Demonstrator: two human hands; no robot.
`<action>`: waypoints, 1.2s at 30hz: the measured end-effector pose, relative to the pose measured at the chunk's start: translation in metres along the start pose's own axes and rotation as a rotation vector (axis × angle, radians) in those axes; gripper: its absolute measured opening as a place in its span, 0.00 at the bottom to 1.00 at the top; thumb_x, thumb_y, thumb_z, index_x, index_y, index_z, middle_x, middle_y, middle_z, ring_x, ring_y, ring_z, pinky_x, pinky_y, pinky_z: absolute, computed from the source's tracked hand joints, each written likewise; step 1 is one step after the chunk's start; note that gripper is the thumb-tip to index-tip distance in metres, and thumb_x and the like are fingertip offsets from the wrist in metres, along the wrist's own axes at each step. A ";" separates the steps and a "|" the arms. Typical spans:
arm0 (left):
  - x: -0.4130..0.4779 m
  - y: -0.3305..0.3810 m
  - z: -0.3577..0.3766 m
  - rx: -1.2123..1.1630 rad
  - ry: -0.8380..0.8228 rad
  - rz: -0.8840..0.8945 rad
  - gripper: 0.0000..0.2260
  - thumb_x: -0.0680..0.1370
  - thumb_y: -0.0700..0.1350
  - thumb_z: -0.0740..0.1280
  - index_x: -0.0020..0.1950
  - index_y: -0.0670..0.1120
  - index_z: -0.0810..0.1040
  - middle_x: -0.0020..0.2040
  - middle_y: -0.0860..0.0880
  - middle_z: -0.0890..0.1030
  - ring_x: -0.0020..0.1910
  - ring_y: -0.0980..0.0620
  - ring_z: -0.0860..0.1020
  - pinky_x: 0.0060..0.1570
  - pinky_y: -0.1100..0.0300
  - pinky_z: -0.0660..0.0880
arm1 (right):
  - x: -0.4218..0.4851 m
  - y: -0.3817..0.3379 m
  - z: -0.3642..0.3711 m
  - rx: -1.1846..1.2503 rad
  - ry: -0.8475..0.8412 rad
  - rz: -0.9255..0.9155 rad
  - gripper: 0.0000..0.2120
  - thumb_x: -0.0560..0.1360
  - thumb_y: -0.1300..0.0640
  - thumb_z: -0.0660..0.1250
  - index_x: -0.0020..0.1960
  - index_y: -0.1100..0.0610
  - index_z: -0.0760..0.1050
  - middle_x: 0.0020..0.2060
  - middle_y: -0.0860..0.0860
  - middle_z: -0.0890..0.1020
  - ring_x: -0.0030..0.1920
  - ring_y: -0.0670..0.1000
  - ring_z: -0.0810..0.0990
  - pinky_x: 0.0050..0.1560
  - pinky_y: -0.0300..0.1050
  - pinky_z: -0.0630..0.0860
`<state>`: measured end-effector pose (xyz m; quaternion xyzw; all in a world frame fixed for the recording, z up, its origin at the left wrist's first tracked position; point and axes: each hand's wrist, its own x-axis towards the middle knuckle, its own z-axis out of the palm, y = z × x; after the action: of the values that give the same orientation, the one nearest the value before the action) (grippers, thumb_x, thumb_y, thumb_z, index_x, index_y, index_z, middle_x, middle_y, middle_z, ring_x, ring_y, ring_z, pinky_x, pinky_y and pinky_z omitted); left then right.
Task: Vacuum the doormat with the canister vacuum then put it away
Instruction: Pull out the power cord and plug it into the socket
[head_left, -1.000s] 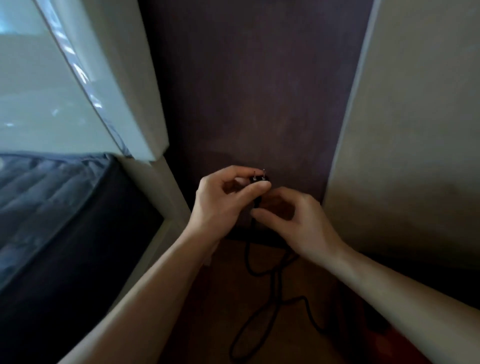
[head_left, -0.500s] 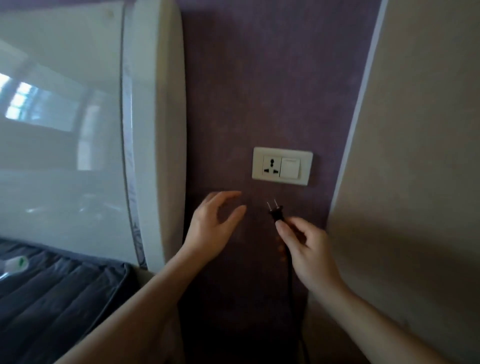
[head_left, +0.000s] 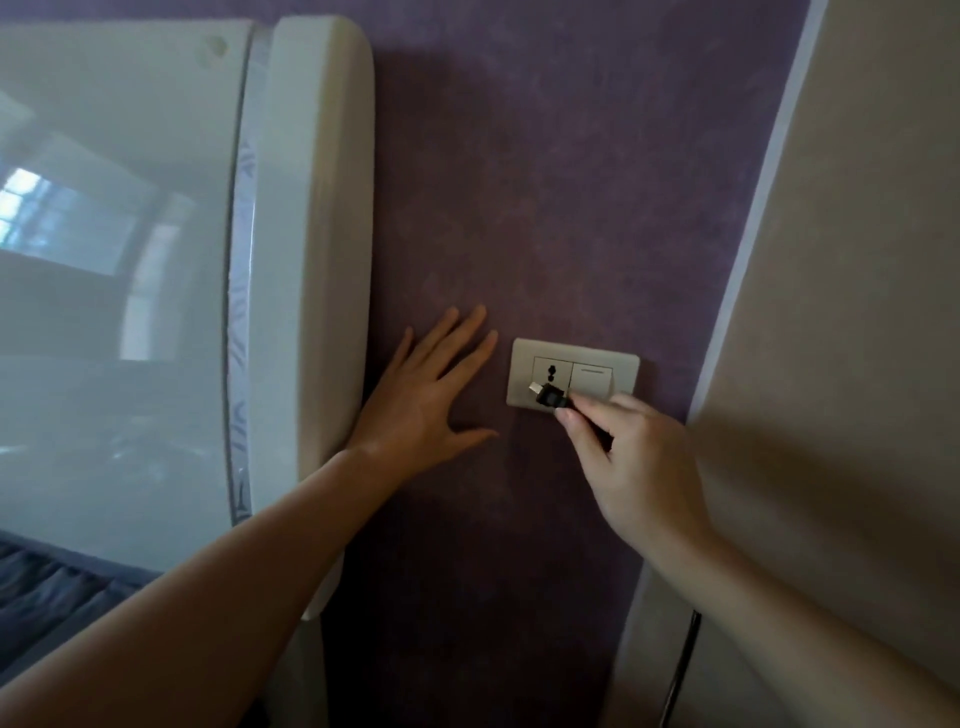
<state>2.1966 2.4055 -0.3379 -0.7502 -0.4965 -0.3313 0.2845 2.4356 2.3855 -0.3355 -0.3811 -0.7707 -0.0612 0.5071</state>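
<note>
So the plug (head_left: 550, 399) is a small black thing, stubby body, with shiny flat metal prongs (head_left: 534, 387) sticking out toward the left. It's held right up against the socket plate (head_left: 571, 376), over the lower part of the outlet half. The prongs sit below the holes and aren't in them. Honestly can't tell from here if the tips are touching the plate or just hovering over it.

The right hand (head_left: 644, 462) has it in a pinch grip: thumb and forefinger closed on the back end of the plug, the other fingers curled underneath. The left hand (head_left: 421, 400) holds nothing. It's spread flat with straight fingers on the purple wall (head_left: 545, 182), just left of the plate, thumb out to the side.

The plate is cream coloured, with an outlet on its left half and a rocker switch (head_left: 592, 382) on its right. A dark cord (head_left: 680, 670) hangs down at the lower right, next to the pale edge where the purple wall meets a beige wall (head_left: 857, 312). Between there and the hand the arm covers it.

On the left, a big white glossy panel (head_left: 311, 260) with a rounded edge stands against the wall, the left wrist just beside it. Some dark blue bedding (head_left: 47, 587) peeks out at the bottom corner.
</note>
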 end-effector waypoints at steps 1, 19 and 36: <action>0.000 -0.001 0.000 0.000 0.002 0.005 0.46 0.67 0.60 0.76 0.79 0.49 0.59 0.81 0.49 0.54 0.80 0.48 0.50 0.74 0.39 0.52 | 0.002 -0.001 0.001 -0.039 0.023 -0.018 0.12 0.79 0.53 0.70 0.59 0.56 0.84 0.38 0.45 0.79 0.34 0.47 0.78 0.34 0.39 0.70; 0.000 0.004 -0.003 0.029 -0.043 -0.028 0.46 0.68 0.59 0.75 0.80 0.50 0.56 0.81 0.51 0.49 0.80 0.50 0.47 0.75 0.40 0.50 | 0.001 -0.013 0.014 -0.111 0.097 0.068 0.04 0.75 0.57 0.74 0.45 0.58 0.85 0.36 0.51 0.85 0.36 0.52 0.84 0.36 0.44 0.79; -0.001 0.003 0.005 0.020 -0.014 -0.026 0.47 0.68 0.60 0.74 0.80 0.50 0.56 0.81 0.51 0.49 0.80 0.49 0.46 0.75 0.38 0.50 | -0.002 -0.038 0.039 -0.172 0.244 0.183 0.09 0.74 0.54 0.77 0.47 0.59 0.84 0.40 0.54 0.86 0.39 0.60 0.85 0.37 0.52 0.82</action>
<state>2.2000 2.4076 -0.3417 -0.7430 -0.5115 -0.3248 0.2843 2.3831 2.3767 -0.3447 -0.4813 -0.6574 -0.1263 0.5659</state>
